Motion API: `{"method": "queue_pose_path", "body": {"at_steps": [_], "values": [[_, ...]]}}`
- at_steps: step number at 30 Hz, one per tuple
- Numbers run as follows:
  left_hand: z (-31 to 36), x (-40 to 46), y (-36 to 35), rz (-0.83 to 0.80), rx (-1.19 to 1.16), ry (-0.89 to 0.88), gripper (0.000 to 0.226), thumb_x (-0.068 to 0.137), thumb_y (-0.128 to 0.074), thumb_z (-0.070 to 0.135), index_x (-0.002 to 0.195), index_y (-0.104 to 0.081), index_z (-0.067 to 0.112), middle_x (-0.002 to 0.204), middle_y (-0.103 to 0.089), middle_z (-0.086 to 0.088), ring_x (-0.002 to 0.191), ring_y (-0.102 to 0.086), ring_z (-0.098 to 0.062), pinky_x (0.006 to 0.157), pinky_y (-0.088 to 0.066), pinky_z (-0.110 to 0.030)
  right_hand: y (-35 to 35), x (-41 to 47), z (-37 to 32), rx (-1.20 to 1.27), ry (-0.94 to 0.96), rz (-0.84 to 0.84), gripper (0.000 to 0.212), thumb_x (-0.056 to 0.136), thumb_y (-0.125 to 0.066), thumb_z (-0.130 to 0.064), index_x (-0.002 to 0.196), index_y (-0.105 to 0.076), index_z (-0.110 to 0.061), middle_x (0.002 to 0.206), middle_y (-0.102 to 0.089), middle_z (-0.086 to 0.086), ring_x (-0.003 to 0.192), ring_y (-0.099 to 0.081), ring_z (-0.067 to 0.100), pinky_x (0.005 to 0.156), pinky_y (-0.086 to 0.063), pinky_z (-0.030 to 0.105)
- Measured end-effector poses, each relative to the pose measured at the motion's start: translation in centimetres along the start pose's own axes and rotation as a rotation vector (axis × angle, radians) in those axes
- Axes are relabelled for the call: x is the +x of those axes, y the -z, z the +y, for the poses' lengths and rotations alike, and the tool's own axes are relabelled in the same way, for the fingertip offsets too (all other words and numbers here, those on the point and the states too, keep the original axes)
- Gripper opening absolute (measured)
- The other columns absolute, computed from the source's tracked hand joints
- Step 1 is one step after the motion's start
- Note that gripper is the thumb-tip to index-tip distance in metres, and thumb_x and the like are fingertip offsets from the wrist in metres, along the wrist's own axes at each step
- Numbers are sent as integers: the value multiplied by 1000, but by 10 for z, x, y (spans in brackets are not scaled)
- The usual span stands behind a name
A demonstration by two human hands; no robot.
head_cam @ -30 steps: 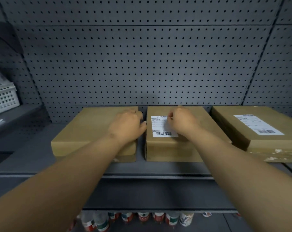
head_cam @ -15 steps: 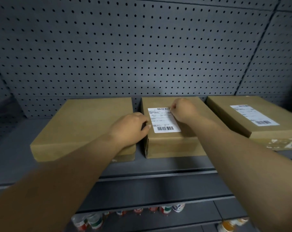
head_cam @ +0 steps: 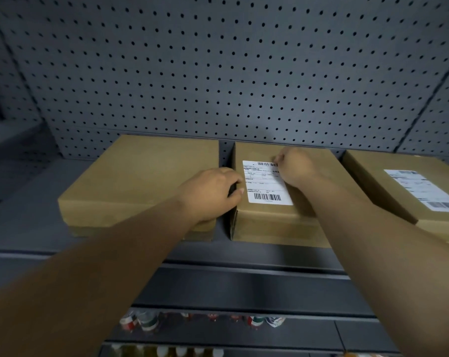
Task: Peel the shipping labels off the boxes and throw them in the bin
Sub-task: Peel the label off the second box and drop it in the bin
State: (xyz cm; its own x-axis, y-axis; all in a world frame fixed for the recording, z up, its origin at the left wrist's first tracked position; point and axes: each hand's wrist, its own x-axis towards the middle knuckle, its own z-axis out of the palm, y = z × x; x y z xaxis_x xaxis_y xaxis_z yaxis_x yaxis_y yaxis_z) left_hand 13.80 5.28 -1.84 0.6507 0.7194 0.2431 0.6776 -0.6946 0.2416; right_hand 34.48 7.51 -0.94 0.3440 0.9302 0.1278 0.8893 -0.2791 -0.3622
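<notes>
Pegboard (head_cam: 218, 73) backed the shelf (head_cam: 25, 215) where three boxes sat. On the middle box (head_cam: 269, 222) our right hand (head_cam: 295, 167), fingers curled, picked at the label (head_cam: 264, 185) by its far right corner; our left hand (head_cam: 213, 193) gripped that box's left edge. We judged peeling just begun: next, lift the corner. No bin showed.

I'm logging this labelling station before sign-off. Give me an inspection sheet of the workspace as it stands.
Surface: grey shelf carrying three cardboard boxes.
Job's things: left box bare on top; middle box with label flat; right box with label flat. No bin seen.
Clutter: bottles on the lower shelf.
Grips: left hand grips the middle box's left edge; right hand picks at the label's top right corner.
Cables: nothing seen.
Surroundings: grey pegboard behind.
</notes>
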Motion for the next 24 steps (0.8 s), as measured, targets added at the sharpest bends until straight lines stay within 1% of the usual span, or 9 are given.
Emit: {"method": "queue_pose_path", "body": {"at_steps": [6,9,11,13,15,17,18,21,24], "values": [[0,0,-2,1,19,5,36,95,-44,32,126,-54,18,129,-59,2,113,-55,-16,91,-42,-28,4,5,3,119,-42,-82,35,95,-36,-11,106,-65,5,119,-65,19,110,-59,35,97,-47,40],[-1,0,-2,-4,10,3,34,95,-45,32,124,-55,18,127,-60,2,112,-56,-16,92,-44,-30,7,4,8,193,-53,-41,34,97,-39,-15,108,-64,5,116,-64,21,110,-58,36,90,-45,34],[-1,0,-2,-6,14,3,34,95,-44,32,125,-55,18,127,-59,2,112,-56,-16,92,-45,-30,8,-1,11,223,-41,8,31,98,-41,-19,111,-63,-1,117,-65,15,111,-58,32,86,-42,30],[-1,0,-3,-7,22,1,35,95,-44,32,125,-55,18,127,-59,2,112,-56,-16,92,-44,-30,7,-5,12,170,22,28,28,97,-45,-18,111,-67,-7,117,-68,9,107,-61,27,85,-44,28],[-1,0,-3,-6,29,5,34,95,-44,32,123,-56,17,127,-60,0,113,-56,-18,94,-46,-32,3,-6,11,108,81,42,26,94,-48,-14,101,-73,-7,113,-71,9,100,-65,26,81,-48,28],[0,0,-3,-5,44,8,33,95,-44,30,120,-58,14,127,-61,-2,115,-56,-20,96,-46,-36,0,-4,11,74,108,62,26,90,-50,-11,89,-74,-3,105,-73,12,93,-66,28,79,-53,34],[1,-1,-3,-8,52,10,32,95,-44,30,119,-58,14,127,-61,-3,116,-56,-21,96,-46,-37,-1,-2,11,60,100,64,25,90,-50,-11,88,-74,-2,102,-73,12,91,-66,28,78,-54,35],[2,-1,-3,-16,64,15,33,96,-43,30,120,-58,13,129,-60,-2,116,-56,-21,97,-45,-37,0,3,9,52,59,35,24,91,-51,-13,90,-73,-4,104,-73,11,93,-66,28,81,-55,34],[2,-1,-3,-27,64,22,35,96,-43,31,123,-57,14,131,-60,-2,117,-56,-21,98,-45,-37,1,3,4,44,64,6,30,91,-44,-1,79,-70,-8,113,-69,13,101,-64,29,87,-55,37]]}}
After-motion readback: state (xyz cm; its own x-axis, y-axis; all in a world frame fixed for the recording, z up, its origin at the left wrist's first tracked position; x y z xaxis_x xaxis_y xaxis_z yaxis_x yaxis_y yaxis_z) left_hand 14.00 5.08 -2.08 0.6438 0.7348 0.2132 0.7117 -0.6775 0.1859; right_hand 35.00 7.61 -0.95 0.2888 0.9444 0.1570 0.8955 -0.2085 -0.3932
